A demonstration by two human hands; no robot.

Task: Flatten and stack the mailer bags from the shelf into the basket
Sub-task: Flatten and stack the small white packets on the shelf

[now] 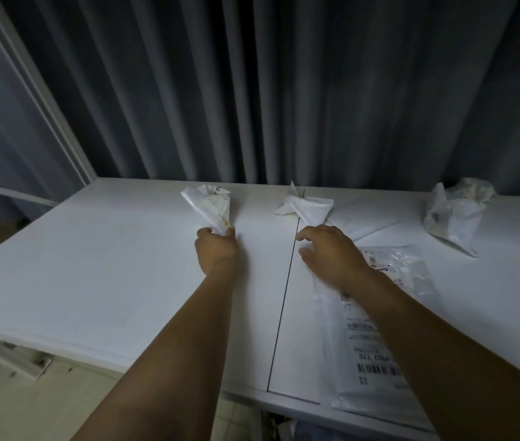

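Note:
On the white shelf top [99,256], my left hand [217,249] grips the near corner of a crumpled white mailer bag [210,203]. My right hand [331,256] hovers with loosely curled fingers over the near tip of a second crumpled white bag [306,206]; whether it touches the bag I cannot tell. A flat clear mailer with printed labels and barcodes [370,332] lies under my right forearm. A third crumpled bag [456,214] sits at the far right. No basket is in view.
A flat white bag [363,218] lies behind my right hand. Dark grey curtains [252,90] hang right behind the shelf. A seam [284,297] splits the shelf top into two panels. A white frame post [45,100] rises at the left.

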